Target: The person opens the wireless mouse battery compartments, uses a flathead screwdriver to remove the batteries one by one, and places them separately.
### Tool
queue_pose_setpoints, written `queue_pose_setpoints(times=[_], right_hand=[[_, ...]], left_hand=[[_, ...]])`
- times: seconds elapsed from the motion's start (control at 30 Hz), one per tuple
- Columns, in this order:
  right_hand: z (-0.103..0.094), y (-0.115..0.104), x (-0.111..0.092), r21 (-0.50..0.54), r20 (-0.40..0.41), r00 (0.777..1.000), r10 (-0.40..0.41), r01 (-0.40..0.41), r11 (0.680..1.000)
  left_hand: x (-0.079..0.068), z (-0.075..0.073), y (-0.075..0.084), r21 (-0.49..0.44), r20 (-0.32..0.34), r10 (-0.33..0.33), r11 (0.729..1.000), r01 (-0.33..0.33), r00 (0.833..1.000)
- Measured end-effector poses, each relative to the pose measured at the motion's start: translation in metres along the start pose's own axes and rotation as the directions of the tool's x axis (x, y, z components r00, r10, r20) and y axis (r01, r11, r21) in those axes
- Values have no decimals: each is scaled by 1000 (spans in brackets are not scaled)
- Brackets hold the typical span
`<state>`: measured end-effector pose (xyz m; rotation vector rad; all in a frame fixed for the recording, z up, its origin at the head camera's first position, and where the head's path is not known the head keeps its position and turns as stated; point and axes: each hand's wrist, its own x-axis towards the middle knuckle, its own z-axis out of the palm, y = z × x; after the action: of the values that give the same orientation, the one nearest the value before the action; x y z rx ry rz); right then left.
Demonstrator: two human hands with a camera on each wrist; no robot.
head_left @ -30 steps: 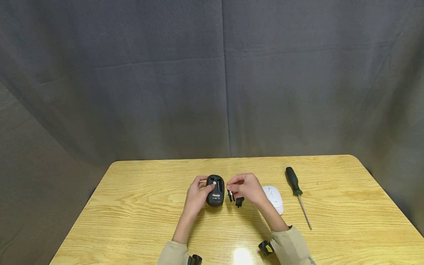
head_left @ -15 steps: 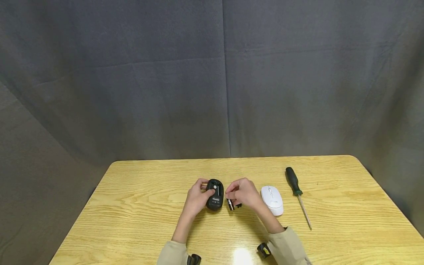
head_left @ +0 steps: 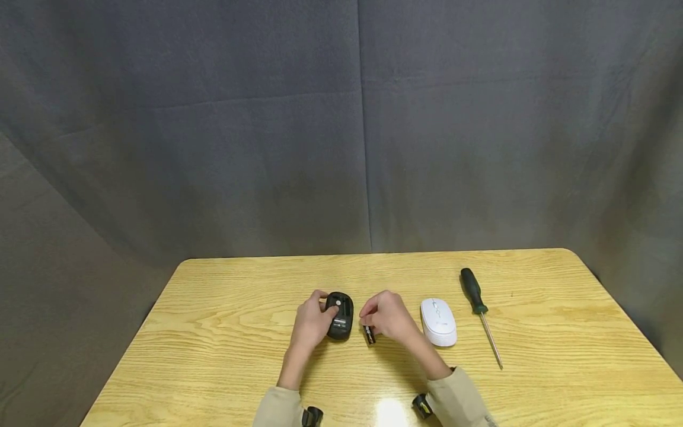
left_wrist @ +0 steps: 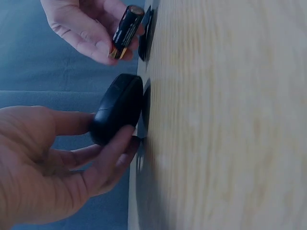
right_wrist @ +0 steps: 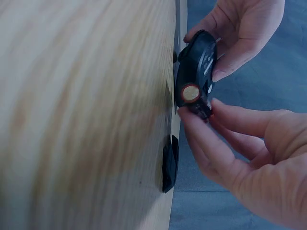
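One battery (left_wrist: 127,28) in right hand (head_left: 389,316)

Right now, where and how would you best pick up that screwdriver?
Probably by its thick handle, from above, fingers across its long sides: it lies flat on the table, and the metal shaft is much thinner. The right hand is nearer but holds a battery.
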<state>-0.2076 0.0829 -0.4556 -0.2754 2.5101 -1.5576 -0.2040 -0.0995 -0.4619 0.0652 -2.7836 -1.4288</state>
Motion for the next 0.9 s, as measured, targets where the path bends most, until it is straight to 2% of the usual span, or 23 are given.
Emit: queue_pose_setpoints(times=[0.17, 0.33, 0.9], right_hand=[[2, -1, -1, -48, 7, 1000, -11, 11, 999], [3, -1, -1, -52, 21, 1000, -16, 17, 999], [3, 3, 0, -145, 14, 998, -55, 56, 988]], left_hand=[[-2, -4, 2, 83, -8, -42, 996, 42, 999], [-3, -5, 2, 138, -36, -34, 990, 38, 999], [-2, -5, 3, 129, -53, -25, 991, 32, 998]])
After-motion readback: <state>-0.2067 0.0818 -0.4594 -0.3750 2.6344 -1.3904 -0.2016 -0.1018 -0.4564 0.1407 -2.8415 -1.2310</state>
